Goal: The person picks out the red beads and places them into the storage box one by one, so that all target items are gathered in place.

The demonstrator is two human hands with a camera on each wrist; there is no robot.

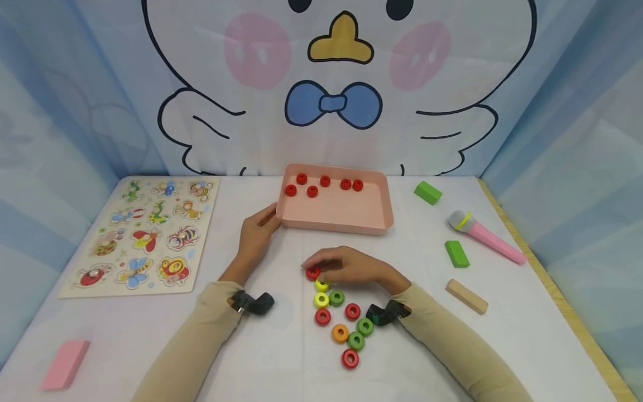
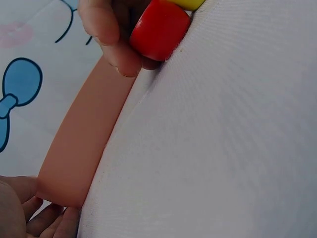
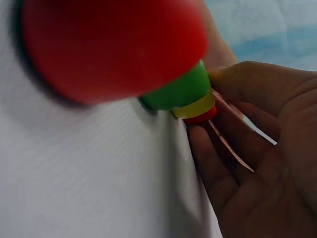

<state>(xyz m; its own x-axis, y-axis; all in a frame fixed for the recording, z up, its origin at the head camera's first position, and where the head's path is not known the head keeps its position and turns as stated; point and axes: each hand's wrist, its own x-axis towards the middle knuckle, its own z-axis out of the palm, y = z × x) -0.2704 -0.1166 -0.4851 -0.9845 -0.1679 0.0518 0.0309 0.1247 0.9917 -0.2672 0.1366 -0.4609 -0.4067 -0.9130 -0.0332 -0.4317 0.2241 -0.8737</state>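
Observation:
At the tray's near left corner, my left hand grips the edge of the pink tray, thumb and fingers on either side of it in the left wrist view. Several red ring beads lie inside the tray. My right hand is curled over the table in front of the tray and pinches a red ring bead, seen large in the left wrist view. Just beside the thumb lies a yellow ring bead, partly covered by the hand. More loose beads, such as a green one, trail toward me.
An insect picture board lies at left, with a pink block below it. On the right are two green blocks, a toy microphone and a wooden block. A printed curtain stands behind the tray.

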